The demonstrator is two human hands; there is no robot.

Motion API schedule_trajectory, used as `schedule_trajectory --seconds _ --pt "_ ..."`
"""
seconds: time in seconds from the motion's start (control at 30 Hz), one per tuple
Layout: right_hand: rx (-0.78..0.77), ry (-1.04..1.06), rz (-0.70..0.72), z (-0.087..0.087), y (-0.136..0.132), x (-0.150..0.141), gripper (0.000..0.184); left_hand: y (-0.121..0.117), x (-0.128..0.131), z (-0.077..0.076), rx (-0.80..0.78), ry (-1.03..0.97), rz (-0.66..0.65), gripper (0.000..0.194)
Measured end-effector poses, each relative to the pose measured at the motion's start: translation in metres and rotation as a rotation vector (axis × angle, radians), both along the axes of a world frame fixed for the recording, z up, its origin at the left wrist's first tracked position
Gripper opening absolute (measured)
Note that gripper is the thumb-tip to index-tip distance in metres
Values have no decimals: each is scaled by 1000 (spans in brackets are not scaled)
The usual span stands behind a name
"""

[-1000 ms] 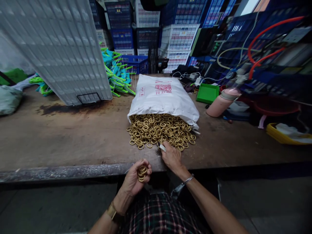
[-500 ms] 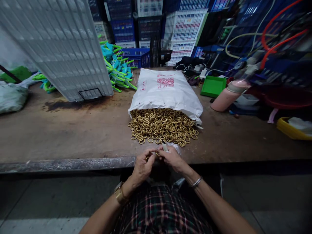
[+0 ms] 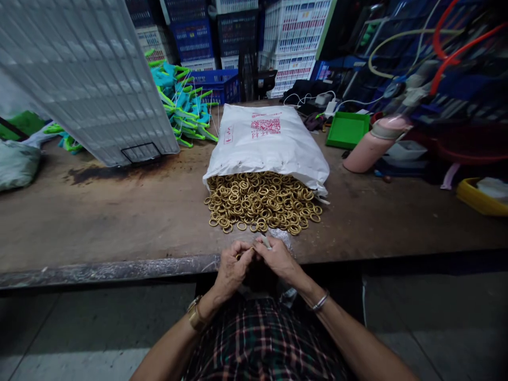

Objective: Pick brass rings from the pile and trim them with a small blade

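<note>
Close together at the table's front edge, my two hands meet at the fingertips. My left hand (image 3: 232,267) is closed on a gold-coloured ring (image 3: 238,256), which shows partly between thumb and fingers. Against its fingertips, my right hand (image 3: 281,261) is closed round a small, pale, blade-like tool (image 3: 265,242) with a dark tip. Whether the right fingers also pinch a ring is hidden. Just beyond the hands, a heap of gold-coloured rings (image 3: 262,203) spills from the mouth of a white sack (image 3: 286,145) with red print.
A ribbed translucent panel (image 3: 115,90) leans at the left beside green and turquoise plastic pieces (image 3: 190,111). To the right are a green tray (image 3: 348,129), a pink bottle (image 3: 371,148) and a yellow basket (image 3: 478,196). Stacked crates (image 3: 293,32) stand behind the wooden table (image 3: 119,222).
The view has shifted slightly. The pale tool in my right hand has tilted lower, and the right fingers have moved a little over the left fingertips.
</note>
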State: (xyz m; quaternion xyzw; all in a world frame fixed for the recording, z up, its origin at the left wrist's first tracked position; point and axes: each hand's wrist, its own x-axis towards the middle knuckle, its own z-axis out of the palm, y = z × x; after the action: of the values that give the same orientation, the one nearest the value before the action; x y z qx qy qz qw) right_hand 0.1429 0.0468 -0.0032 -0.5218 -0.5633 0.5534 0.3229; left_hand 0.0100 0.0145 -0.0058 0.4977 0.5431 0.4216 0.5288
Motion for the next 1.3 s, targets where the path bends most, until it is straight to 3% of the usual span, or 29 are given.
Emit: schedule_trajectory --seconds 0.1,0.2,0.43,0.6,0.7,0.83,1.17,1.3 --pt "-5 -14 4 1 1 0 24 0 1 0 -188 -147 -38 28" --pt "-21 10 31 -2 1 1 25 -1 1 -1 -270 -273 -65 30" --pt "-34 31 56 -8 2 -1 25 -4 -1 -1 -294 -409 -64 29" --pt "159 -177 8 -10 1 2 24 -4 -1 0 -263 -490 -20 30" --pt "312 -385 129 -13 -4 2 18 -3 0 0 -226 -465 17 32" --pt "399 -540 249 -15 -9 1 15 -4 -2 0 -208 -394 18 35" --pt "419 -691 289 -12 -12 -2 27 -6 -6 -5 -148 -251 41 36" --pt "388 -721 357 -8 -7 0 26 -14 -6 5 -92 -208 24 34"
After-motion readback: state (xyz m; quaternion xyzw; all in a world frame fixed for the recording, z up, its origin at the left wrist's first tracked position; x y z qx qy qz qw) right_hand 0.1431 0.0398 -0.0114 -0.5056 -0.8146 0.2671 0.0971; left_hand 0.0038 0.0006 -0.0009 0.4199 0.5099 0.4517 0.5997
